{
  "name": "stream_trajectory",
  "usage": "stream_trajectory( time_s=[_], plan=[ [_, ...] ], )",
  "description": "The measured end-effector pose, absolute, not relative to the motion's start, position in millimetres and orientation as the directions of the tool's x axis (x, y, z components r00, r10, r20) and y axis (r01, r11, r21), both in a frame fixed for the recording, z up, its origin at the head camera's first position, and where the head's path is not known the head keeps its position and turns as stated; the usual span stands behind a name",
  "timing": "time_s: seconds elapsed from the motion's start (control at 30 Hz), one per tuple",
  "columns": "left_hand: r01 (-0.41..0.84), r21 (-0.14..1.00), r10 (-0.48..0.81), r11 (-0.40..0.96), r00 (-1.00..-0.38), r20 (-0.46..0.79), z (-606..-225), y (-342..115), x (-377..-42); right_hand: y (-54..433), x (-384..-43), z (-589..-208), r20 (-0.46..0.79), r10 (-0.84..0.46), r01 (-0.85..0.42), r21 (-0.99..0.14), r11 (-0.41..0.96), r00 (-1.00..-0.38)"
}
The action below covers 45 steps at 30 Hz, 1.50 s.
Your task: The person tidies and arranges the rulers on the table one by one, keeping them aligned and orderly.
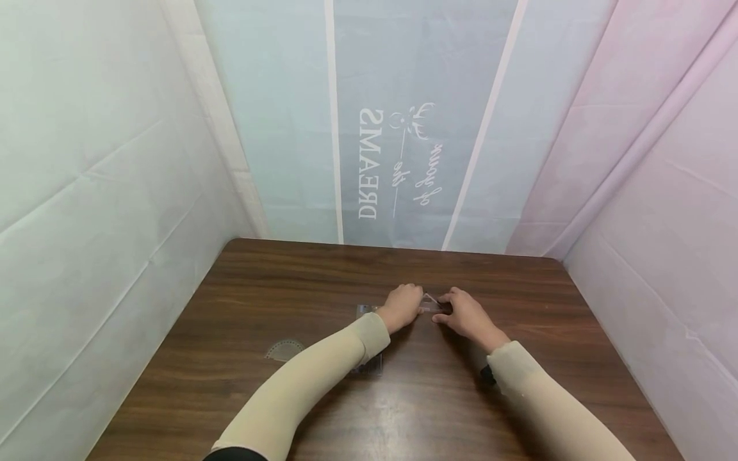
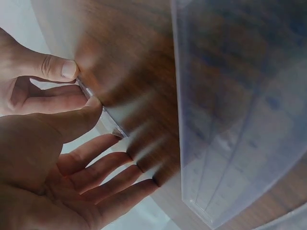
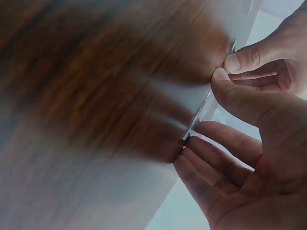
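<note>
A small clear plastic set square (image 1: 429, 306) stands on edge near the table's far middle, between both hands. My left hand (image 1: 403, 307) pinches its left part, thumb on the near side and fingers behind. From the other side my right hand (image 1: 468, 318) holds its right part between thumb and fingers. In the left wrist view the set square (image 2: 111, 120) appears as a thin edge under the left thumb. The two thumbs almost meet on the set square (image 3: 204, 108) in the right wrist view.
A clear protractor (image 1: 285, 349) lies flat on the brown wooden table (image 1: 438, 410), left of the left forearm. Clear plastic with dark marks (image 1: 373, 365) shows partly under that forearm. A large clear marked piece (image 2: 230, 143) fills the left wrist view's right side. Pale cloth walls surround the table.
</note>
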<state>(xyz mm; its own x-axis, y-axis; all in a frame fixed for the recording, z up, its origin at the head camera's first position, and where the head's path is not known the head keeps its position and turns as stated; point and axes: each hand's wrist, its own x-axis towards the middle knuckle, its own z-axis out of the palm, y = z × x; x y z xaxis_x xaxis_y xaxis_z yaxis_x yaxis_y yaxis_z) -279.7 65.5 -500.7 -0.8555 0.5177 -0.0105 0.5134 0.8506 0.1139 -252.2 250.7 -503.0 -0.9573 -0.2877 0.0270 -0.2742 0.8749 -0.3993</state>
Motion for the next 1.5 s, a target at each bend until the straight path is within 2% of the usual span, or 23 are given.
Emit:
stream_trajectory(
  time_s=[0.2, 0.57, 1.23, 1.5],
  plan=[
    [0.495, 0.123, 0.497, 0.860, -0.867, 0.018, -498, 66, -279, 249, -253, -501, 0.030, -0.296, -0.284, -0.386, 0.878, -0.955],
    [0.451, 0.219, 0.460, 0.866, -0.888, 0.011, -498, 68, -277, 245, -250, -502, 0.025, -0.272, -0.260, -0.393, 0.882, -0.962],
    [0.485, 0.287, 0.500, 0.826, -0.865, 0.021, -503, 64, -277, 244, -245, -511, 0.048, -0.186, -0.187, -0.471, 0.862, -0.981],
    [0.490, 0.353, 0.516, 0.797, -0.856, 0.024, -504, 60, -280, 247, -243, -508, 0.041, -0.180, -0.175, -0.503, 0.846, -0.983]
  ],
)
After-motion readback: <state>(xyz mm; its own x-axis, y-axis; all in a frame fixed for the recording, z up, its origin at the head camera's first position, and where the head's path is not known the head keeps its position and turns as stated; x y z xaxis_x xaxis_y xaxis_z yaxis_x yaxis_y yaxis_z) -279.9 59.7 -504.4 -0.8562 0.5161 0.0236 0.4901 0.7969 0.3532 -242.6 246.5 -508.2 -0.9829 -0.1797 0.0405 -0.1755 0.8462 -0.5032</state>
